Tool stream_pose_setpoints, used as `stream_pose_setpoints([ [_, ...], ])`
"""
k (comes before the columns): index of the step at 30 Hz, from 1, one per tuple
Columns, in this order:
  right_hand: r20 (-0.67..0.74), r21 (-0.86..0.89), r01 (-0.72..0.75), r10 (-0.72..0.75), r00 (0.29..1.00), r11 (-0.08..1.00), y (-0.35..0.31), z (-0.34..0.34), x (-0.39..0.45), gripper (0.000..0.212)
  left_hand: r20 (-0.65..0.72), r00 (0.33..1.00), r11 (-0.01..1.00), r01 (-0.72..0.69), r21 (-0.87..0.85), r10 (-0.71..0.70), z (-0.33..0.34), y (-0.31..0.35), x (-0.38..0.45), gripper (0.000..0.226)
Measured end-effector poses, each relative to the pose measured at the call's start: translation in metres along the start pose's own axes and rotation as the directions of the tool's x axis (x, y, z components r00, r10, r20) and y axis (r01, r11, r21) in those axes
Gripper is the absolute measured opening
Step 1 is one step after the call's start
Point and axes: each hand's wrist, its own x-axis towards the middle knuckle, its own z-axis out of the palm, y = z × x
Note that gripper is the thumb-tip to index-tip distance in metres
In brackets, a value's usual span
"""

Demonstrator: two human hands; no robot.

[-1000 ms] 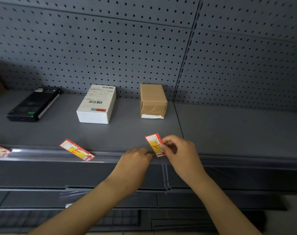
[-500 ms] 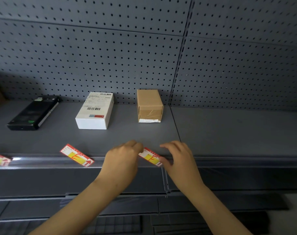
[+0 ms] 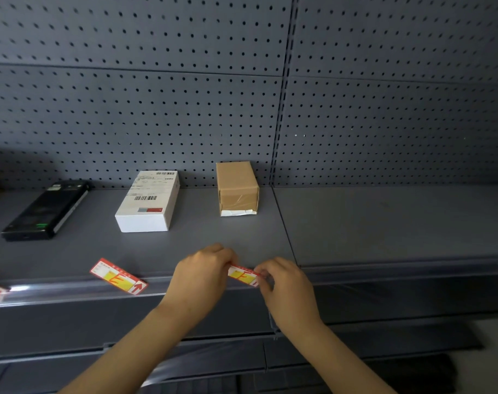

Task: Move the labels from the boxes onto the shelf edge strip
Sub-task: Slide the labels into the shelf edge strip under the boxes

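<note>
At the glossy strip (image 3: 384, 273), both hands (image 3: 202, 275) (image 3: 287, 288) pinch a rectangular paper label (image 3: 242, 275).

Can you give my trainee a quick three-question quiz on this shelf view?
1. True or false: both hands hold the same label.
2. Which box stands behind the left hand and right hand? A white box B brown box C black box
3. Fill in: the other full label lies tilted at the shelf's front edge, in front of the ____ box.

Key: 1 true; 2 B; 3 white.
</note>
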Motion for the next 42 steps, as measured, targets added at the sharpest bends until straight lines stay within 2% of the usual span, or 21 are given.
stream_pose_setpoints([
  [12,0.013,-0.137,0.197,-0.197,0.980,0.971,0.003,0.003,0.009,0.015,0.074,0.997,0.996,0.028,0.086,-0.035,0.006,-0.009,-0.012,0.023],
  [16,0.036,-0.151,0.230,-0.227,0.973,0.961,0.004,0.005,0.012,0.018,0.140,0.990,0.971,-0.066,0.229,0.034,0.009,-0.009,-0.014,0.042],
  [19,0.040,-0.151,0.210,-0.206,0.978,0.966,0.003,0.007,0.011,0.021,0.147,0.987,0.958,-0.107,0.267,0.069,0.017,-0.008,-0.019,0.045],
  [29,0.040,-0.115,0.101,-0.097,0.995,0.988,-0.003,0.006,0.010,0.016,0.135,0.990,0.968,-0.080,0.238,0.049,0.023,-0.006,-0.020,0.045],
  [35,0.027,-0.150,0.125,-0.122,0.992,0.981,-0.004,0.006,0.011,0.020,0.120,0.993,0.987,-0.038,0.159,0.019,0.024,-0.009,-0.022,0.047],
  [38,-0.014,-0.153,0.135,-0.139,0.990,0.979,-0.002,0.004,0.002,0.027,0.106,0.994,0.996,0.004,0.085,-0.013,0.022,-0.009,-0.025,0.038],
  [42,-0.052,-0.135,0.218,-0.226,0.973,0.967,-0.001,0.016,-0.017,0.035,0.081,0.997,0.999,0.013,0.048,-0.017,0.021,-0.006,-0.028,0.042],
])
